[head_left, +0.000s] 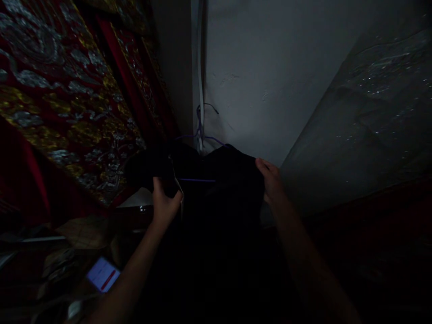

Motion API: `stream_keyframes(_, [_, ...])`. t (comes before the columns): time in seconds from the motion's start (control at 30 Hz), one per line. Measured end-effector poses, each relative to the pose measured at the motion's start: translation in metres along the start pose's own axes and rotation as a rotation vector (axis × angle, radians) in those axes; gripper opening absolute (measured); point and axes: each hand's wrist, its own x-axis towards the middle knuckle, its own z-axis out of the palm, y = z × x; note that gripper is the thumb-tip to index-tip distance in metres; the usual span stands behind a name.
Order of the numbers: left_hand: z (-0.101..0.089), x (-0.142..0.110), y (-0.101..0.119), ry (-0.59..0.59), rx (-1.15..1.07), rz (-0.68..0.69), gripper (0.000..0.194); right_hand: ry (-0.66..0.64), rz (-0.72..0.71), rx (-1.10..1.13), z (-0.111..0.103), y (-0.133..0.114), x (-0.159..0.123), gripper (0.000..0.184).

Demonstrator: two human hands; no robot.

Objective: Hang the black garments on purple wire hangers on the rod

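Observation:
A black garment (pixel 219 202) hangs on a thin purple hanger (pixel 199 130) in front of a pale wall. The hanger's lower bar shows through the open front of the garment. My left hand (pixel 166 200) grips the garment's front edge, thumb toward the lighter strip along it. At the right shoulder of the garment my right hand (pixel 270 177) is closed on the cloth, thumb in front and the other fingers mostly behind. The light is very dim, so the lower part of the garment merges into darkness and its exact kind is unclear.
Red cloth with gold and silver embroidery (pixel 84 103) hangs at the left. A white cable or strip (pixel 200 67) runs down the wall. A lit phone screen (pixel 103 274) lies among dim clutter at lower left. Shiny sheeting (pixel 378 108) covers the right side.

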Motion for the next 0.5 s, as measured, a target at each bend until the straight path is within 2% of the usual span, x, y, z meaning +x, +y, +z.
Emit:
stream_keyframes(0.1, [0.015,-0.013,-0.001,0.044,-0.061,-0.028,0.059,0.015,-0.004,-0.009,-0.004,0.008,-0.005,0.043])
stream_keyframes(0.17, [0.023,-0.022,-0.003,0.028,-0.089,-0.051,0.059,0.006,0.009,0.0,-0.005,0.01,-0.005,0.042])
stream_keyframes(0.23, [0.031,-0.029,-0.006,0.044,-0.11,-0.09,0.071,-0.013,0.028,0.013,-0.006,0.01,-0.005,0.041])
stream_keyframes(0.3, [0.039,-0.034,-0.008,0.108,-0.132,-0.136,0.087,-0.022,0.039,0.024,-0.008,0.01,-0.007,0.04])
stream_keyframes(0.33, [0.042,-0.035,-0.008,0.138,-0.141,-0.159,0.089,-0.023,0.041,0.028,-0.008,0.01,-0.008,0.039])
stream_keyframes(0.4, [0.045,-0.037,-0.007,0.172,-0.155,-0.191,0.072,-0.025,0.042,0.033,-0.01,0.01,-0.009,0.04])
stream_keyframes(0.5, [0.04,-0.047,-0.004,0.187,-0.149,-0.205,0.026,-0.017,0.038,0.03,-0.011,0.009,-0.01,0.041])
